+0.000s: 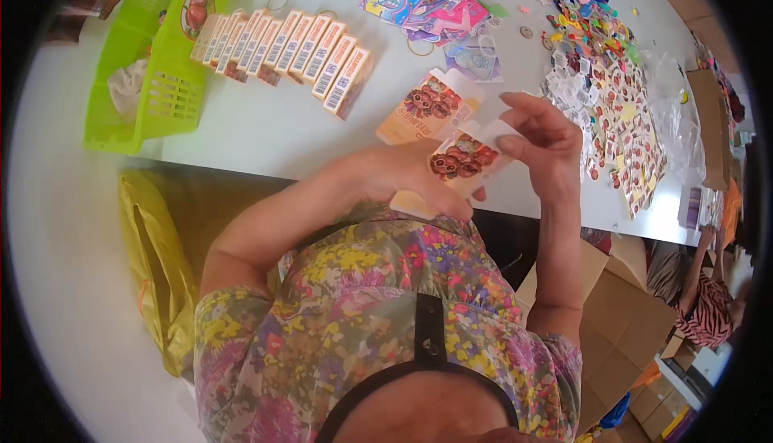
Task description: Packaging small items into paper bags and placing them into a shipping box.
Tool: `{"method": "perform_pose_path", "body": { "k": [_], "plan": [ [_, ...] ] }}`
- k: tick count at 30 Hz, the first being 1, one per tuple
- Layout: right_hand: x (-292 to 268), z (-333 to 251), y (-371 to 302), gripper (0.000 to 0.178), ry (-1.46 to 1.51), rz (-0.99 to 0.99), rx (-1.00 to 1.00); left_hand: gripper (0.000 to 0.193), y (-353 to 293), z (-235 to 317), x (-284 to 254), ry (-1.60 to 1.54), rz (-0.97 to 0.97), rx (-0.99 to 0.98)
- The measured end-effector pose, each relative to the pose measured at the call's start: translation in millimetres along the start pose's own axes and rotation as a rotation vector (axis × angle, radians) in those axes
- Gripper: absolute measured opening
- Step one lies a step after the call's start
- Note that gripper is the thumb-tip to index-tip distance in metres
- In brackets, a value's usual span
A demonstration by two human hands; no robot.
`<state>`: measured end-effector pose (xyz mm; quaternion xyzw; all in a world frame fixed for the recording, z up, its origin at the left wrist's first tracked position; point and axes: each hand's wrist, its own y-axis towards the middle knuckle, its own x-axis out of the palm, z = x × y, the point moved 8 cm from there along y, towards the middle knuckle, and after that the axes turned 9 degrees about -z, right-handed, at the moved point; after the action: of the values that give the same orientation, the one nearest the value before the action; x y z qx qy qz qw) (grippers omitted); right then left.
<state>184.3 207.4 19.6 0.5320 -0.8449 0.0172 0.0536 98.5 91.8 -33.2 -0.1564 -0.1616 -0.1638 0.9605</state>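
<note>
My left hand (pixel 423 176) is closed around a small orange and cream carton (pixel 463 159) printed with round reddish-brown characters, held just over the table's near edge. The carton's white end flap stands open, facing right. At that flap my right hand (pixel 543 139) has its thumb against the white card, with the fingers bent; the index finger is lifted apart from the thumb. Some fingertips are hidden behind the hand. A similar carton (pixel 431 105) with a white flap lies on the table just beyond. The inside of the held carton cannot be seen.
A row of closed cartons (pixel 282 49) leans on the white table (pixel 250 133), beside a green plastic basket (pixel 173 105). Colourful printed packets (pixel 431 0) lie at the back. Small trinkets (pixel 576 20) and printed cards (pixel 628 121) heap at right. Cardboard boxes (pixel 620 322) stand below right.
</note>
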Motion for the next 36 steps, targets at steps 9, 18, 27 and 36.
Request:
{"method": "perform_pose_path", "body": {
  "k": [9, 18, 27, 36],
  "plan": [
    [9.1, 41.8, -58.3, 0.043, -0.199, 0.319, 0.143, 0.063, 0.2, -2.6, -1.6, 0.185, 0.413, 0.158],
    [15.2, 38.4, -55.5, 0.038, -0.146, 0.362, 0.061, 0.048, -13.2, -8.8, -5.4, 0.058, 0.49, 0.323],
    [8.0, 61.2, -78.7, 0.029, -0.005, 0.467, 0.036, 0.055, -28.6, 8.3, 3.8, 0.578, 0.546, 0.553],
    [19.0, 50.0, -57.4, 0.017, -0.229, 0.262, 0.031, 0.026, -21.6, 6.8, -10.7, 0.443, 0.432, 0.436]
  ]
}}
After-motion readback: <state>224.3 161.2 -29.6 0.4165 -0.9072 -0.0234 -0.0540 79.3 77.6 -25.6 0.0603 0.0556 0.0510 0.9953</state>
